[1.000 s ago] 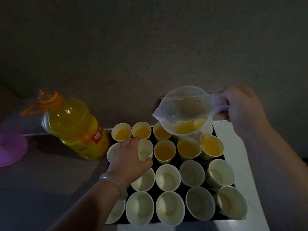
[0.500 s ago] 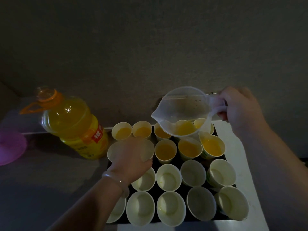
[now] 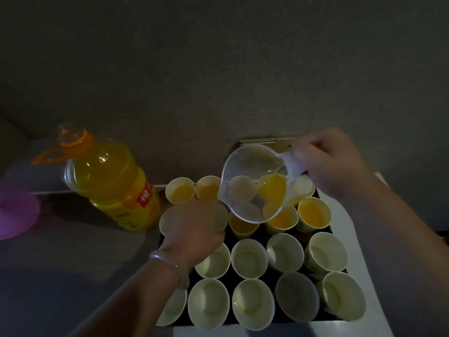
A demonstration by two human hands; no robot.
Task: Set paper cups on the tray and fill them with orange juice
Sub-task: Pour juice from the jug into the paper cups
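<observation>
Jug (image 3: 252, 183): has tipped further and swung left since a second ago, its spout low, pointing to 8 o'clock. Right hand (image 3: 328, 164) grips the handle from 2 o'clock. Left hand (image 3: 194, 224) curls round an empty cup (image 3: 220, 216) just beyond the spout, at 10 o'clock on the tray (image 3: 263, 235). Juice bottle (image 3: 109, 181) stands at 9 o'clock.
</observation>
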